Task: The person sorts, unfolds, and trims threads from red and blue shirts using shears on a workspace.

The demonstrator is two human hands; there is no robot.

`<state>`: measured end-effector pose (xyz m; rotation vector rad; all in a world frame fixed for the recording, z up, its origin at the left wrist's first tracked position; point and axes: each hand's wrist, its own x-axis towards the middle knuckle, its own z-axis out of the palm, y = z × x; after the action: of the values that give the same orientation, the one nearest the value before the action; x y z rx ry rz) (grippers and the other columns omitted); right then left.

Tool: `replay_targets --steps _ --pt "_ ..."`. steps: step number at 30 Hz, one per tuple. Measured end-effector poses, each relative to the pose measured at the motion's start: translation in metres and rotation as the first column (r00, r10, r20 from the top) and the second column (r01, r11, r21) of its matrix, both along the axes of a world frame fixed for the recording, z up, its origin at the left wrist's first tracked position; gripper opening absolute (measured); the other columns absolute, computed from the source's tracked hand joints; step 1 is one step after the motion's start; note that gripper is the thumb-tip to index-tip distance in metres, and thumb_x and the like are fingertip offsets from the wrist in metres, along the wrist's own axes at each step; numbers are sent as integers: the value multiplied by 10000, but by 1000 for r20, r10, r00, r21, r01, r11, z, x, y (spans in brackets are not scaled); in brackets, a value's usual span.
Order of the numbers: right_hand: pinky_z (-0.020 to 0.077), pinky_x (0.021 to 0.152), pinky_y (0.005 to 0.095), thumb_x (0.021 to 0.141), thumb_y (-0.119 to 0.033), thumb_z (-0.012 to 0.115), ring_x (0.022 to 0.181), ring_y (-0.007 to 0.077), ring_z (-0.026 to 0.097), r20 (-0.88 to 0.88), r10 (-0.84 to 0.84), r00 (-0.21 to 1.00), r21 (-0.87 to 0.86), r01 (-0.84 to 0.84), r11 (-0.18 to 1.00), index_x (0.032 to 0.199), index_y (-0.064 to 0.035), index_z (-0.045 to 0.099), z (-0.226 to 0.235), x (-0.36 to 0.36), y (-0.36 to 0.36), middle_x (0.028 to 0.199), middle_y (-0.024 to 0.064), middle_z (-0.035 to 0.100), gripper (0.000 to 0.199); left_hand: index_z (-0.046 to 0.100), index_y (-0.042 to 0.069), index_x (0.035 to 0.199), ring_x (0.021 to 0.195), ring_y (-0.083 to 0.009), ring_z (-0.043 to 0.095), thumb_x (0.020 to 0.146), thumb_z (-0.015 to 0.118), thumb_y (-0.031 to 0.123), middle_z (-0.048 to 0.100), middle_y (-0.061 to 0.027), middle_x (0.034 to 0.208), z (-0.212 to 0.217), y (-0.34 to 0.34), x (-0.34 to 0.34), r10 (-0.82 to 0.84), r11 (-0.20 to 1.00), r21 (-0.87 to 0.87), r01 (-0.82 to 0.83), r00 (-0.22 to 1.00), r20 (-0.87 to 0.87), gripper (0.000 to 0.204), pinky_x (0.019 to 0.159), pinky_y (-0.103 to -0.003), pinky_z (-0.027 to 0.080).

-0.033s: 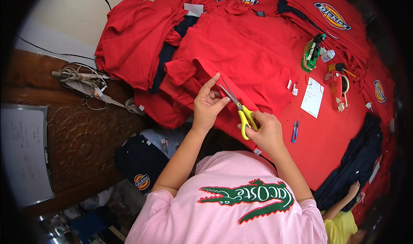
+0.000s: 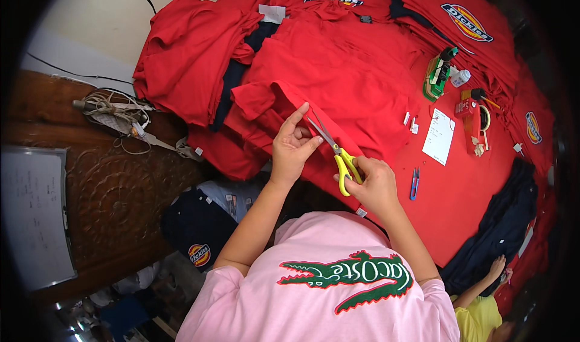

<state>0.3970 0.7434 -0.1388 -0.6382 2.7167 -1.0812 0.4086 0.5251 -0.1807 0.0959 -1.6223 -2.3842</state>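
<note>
My right hand [image 2: 373,184] grips a pair of scissors [image 2: 344,172] by its yellow-green handles. The blades [image 2: 323,131] are slightly apart and point up and left over a red shirt [image 2: 347,94]. Beside the blade tips, my left hand [image 2: 292,149] is at the shirt's near edge. Its index finger and thumb stand apart, the other fingers curl in and appear to hold the cloth. A fold of the shirt rises just beyond the index finger. Whether a thread lies between the blades is too small to tell.
Blue thread snips [image 2: 414,184], a white paper [image 2: 439,138], a green bottle [image 2: 436,79] and a red tape dispenser [image 2: 472,121] lie to the right. Red shirts [image 2: 187,58] are heaped at left. Dark garments [image 2: 504,221] and another person's hand [image 2: 497,266] are at lower right.
</note>
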Motion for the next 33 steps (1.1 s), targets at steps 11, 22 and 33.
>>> replay_targets --steps 11,22,33 --pt "452 649 413 786 -278 835 584 282 580 34 -7 999 -34 8 999 830 -31 699 -13 -1 5 606 99 574 286 439 1 1546 1085 -101 632 904 697 -126 656 -67 1273 -8 4 -3 113 993 -30 -113 994 8 703 1009 -282 534" --pt "424 651 408 742 -354 863 583 276 549 -73 25 997 38 -22 999 821 -35 699 -3 -5 -9 590 84 534 367 331 29 1615 1044 -109 628 863 658 -170 599 -70 1376 -4 2 4 29 993 111 -31 999 14 844 1003 -283 531" --pt "408 690 395 717 -362 889 618 259 542 -46 72 996 5 -72 997 841 -39 694 -8 -7 -10 609 75 527 397 270 36 1638 1132 -129 620 860 639 -188 522 -83 1482 -5 -8 13 41 997 65 -40 999 -19 890 1038 -293 518"
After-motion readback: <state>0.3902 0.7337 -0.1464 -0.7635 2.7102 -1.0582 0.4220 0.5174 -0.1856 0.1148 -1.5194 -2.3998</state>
